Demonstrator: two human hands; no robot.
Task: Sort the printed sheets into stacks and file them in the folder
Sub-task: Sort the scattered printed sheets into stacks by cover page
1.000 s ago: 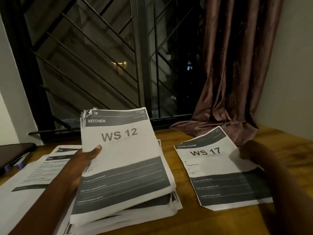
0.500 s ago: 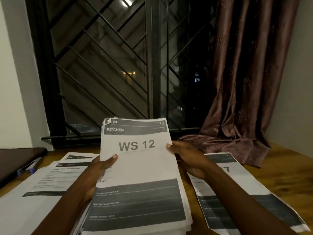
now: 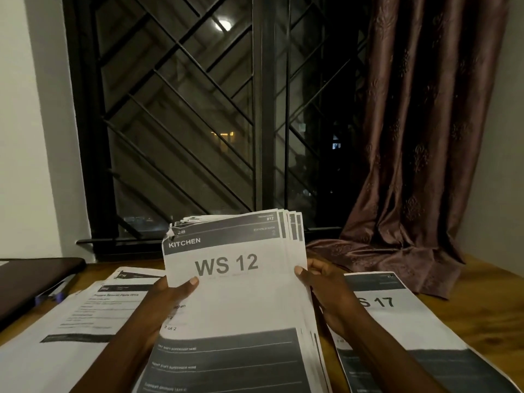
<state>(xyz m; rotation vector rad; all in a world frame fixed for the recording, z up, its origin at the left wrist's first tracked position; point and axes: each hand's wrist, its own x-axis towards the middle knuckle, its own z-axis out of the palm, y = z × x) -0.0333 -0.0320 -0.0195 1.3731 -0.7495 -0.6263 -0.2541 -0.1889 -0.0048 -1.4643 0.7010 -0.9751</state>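
Observation:
A thick stack of printed sheets [image 3: 243,302] stands tilted up in front of me, its top page reading "KITCHEN, WS 12". My left hand [image 3: 167,299] grips its left edge with the thumb on the front. My right hand [image 3: 326,290] grips the right edge, thumb on the front, where several sheet edges fan out. A single sheet marked "WS 17" [image 3: 397,316] lies flat on the wooden table [image 3: 482,307] to the right, partly hidden behind my right arm. More printed sheets [image 3: 93,313] lie spread on the left.
A dark folder [image 3: 31,282] rests at the table's far left edge with a blue-tipped pen [image 3: 49,297] beside it. A barred window [image 3: 198,123] is straight ahead. A brown curtain [image 3: 411,151] hangs at right, its hem pooled on the table behind the WS 17 sheet.
My right hand left the WS 17 sheet and took hold of the stack's right edge. The stack has been lifted more upright, and its right edges now fan out.

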